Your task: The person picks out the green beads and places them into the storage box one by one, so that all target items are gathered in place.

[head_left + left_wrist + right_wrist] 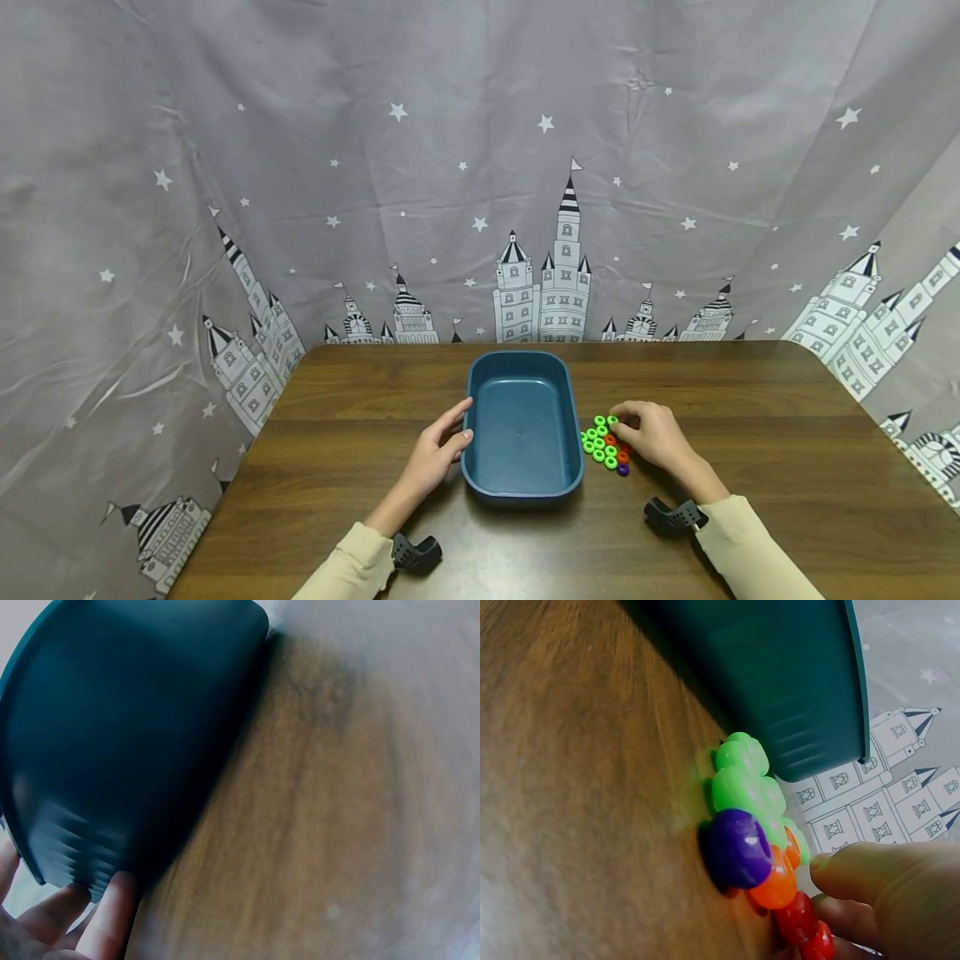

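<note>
A dark blue-green plastic bin (519,437) stands on the wooden table, with nothing inside it. My left hand (435,454) touches the bin's left side, thumb and fingers spread along its wall. In the left wrist view those fingertips (112,907) rest on the ribbed part of the bin. To the right of the bin lies a cluster of small plastic rings, mostly green rings (598,443), plus orange rings (622,457), red rings (798,918) and a purple ring (739,849). My right hand (654,433) reaches over the cluster's right edge, fingers loosely bent; its fingertips are partly hidden.
The brown wooden table (360,400) extends on both sides of the bin and rings. Behind it hangs a grey curtain (450,125) printed with castles and stars. Black bands with camera mounts (417,553) sit on both wrists.
</note>
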Demonstrator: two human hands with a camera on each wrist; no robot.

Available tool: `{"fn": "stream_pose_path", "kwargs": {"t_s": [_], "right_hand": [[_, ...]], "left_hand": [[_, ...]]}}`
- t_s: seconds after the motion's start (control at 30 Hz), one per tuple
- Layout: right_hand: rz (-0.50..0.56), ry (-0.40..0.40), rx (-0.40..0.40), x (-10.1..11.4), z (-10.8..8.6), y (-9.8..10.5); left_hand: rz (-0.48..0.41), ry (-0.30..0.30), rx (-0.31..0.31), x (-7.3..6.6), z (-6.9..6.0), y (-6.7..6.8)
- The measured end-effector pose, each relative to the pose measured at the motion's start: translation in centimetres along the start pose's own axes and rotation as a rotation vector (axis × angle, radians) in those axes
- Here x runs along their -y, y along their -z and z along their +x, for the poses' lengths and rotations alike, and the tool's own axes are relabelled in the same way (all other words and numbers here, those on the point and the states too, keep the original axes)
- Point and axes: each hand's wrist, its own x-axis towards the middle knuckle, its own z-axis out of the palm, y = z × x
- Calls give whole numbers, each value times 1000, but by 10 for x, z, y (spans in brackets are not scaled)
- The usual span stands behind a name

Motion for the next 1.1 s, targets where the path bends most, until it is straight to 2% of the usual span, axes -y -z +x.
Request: {"fn": "stream_pose_path", "kwargs": {"t_s": [0.2, 0.57, 0.8, 1.1], "right_hand": [[14, 12, -18, 3, 3, 5], [55, 48, -43, 21, 15, 15], [94, 94, -48, 41, 21, 18], [173, 143, 9, 74, 28, 11]], "left_hand": [[-24, -5, 7, 1, 2, 0], [-16, -16, 3, 2, 0, 0], [-16, -10, 6, 1, 1, 0], [-17, -7, 9, 2, 1, 0]]}}
